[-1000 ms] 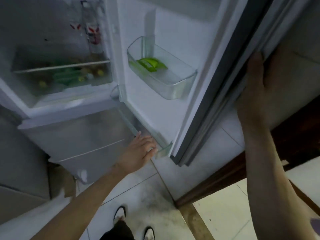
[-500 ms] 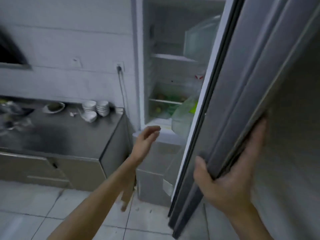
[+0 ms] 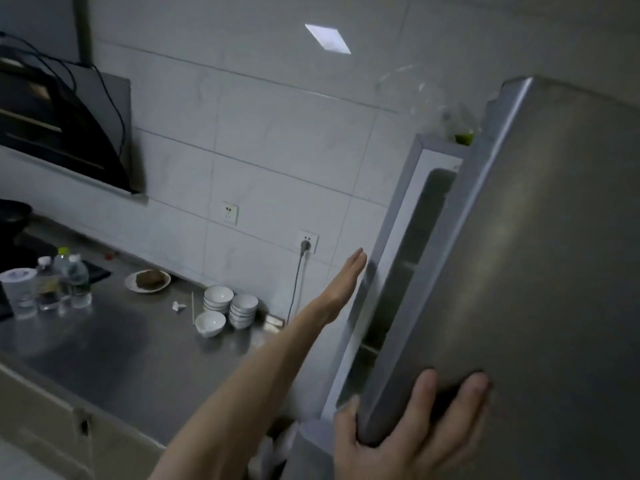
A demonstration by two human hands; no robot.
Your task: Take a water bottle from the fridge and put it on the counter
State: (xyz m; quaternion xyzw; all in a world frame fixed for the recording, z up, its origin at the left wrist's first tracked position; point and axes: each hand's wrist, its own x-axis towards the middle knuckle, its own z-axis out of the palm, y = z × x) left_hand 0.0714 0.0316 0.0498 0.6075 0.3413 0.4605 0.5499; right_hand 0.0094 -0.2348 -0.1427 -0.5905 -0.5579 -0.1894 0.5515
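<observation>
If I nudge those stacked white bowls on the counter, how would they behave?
The stacked bowls look like glazed ceramic, so probably fragile and fairly heavy. The steel counter looks smooth, so they would likely slide. Two tall stacks stand side by side; a hard push might topple them.

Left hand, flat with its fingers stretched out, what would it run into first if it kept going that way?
Probably the fridge's side edge: the left hand points up and right at it, with the tiled wall behind. Depth is unclear.
</observation>
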